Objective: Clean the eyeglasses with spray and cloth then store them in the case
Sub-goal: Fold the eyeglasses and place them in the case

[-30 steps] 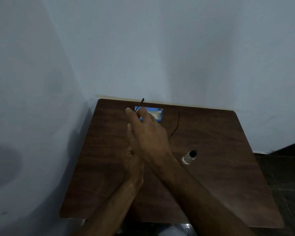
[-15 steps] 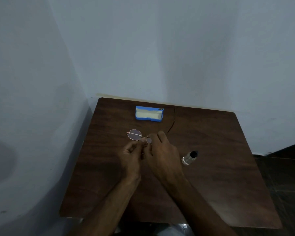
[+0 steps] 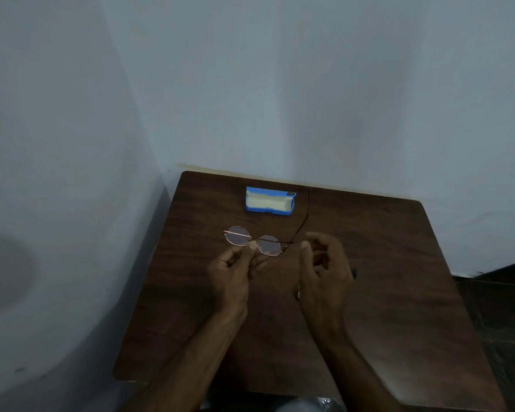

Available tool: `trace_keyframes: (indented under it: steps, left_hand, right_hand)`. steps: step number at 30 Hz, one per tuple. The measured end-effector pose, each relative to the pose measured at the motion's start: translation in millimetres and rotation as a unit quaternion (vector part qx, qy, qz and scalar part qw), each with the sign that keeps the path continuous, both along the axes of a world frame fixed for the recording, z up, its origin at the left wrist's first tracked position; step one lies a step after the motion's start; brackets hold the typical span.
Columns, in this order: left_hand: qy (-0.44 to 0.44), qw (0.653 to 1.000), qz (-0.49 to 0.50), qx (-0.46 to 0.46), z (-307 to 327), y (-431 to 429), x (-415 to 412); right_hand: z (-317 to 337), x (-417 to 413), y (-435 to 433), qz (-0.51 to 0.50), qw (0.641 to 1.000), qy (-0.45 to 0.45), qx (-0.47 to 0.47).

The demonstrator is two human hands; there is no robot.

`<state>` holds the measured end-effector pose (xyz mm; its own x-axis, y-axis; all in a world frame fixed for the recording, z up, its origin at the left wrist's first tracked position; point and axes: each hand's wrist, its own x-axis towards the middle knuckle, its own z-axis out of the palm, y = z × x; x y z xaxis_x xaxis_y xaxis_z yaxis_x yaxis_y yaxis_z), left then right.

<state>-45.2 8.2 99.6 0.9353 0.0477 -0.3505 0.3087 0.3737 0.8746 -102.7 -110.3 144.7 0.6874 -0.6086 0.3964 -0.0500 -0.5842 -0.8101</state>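
Thin round-lens eyeglasses point(image 3: 268, 245) hang just above the dark wooden table point(image 3: 399, 292). My left hand point(image 3: 232, 272) pinches them at the bridge. One temple lies folded across the left lens, while the other sticks out toward the table's far edge. My right hand point(image 3: 324, 269) hovers just right of the frame's hinge with loosely curled fingers, holding nothing. A blue eyeglass case point(image 3: 269, 202) with a cream lining lies open near the far edge. The spray bottle point(image 3: 354, 273) is mostly hidden behind my right hand; only its black cap shows. I see no cloth.
The table stands in a corner, with pale walls to the left and behind it. Bare wood shows on the table's right half and along its near edge. Dark floor lies off to the right.
Both hands drew the glasses back from beside the case toward me. The right hand let go of the frame and moved right, covering the spray bottle.
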Motion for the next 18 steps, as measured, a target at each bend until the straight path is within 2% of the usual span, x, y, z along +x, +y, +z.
trace_keyframes:
  steps: [2, 5, 11, 15, 18]
  left_hand:
    - [0.002, 1.000, 0.001, -0.006, -0.2, 0.8, 0.4]
    - [-0.006, 1.000, -0.005, 0.004, 1.5, 1.0, -0.2]
    - [-0.012, 0.999, -0.005, 0.037, -0.7, 1.1, 4.7]
    - [-0.037, 0.997, -0.018, 0.069, 7.0, -2.3, 2.9]
    - [-0.026, 0.998, -0.024, 0.054, 5.7, -5.1, 4.9]
  right_hand:
    - [1.4, 5.1, -7.3, -0.009, 0.999, -0.035, 0.012]
    - [-4.1, 19.3, -10.2, 0.040, 0.997, -0.046, -0.055]
    - [-12.3, 43.3, -10.3, 0.072, 0.982, -0.039, -0.170]
    - [-19.9, 47.7, -9.7, 0.154, 0.964, 0.016, -0.216]
    - [-28.2, 47.0, -10.9, 0.181, 0.945, 0.063, -0.266]
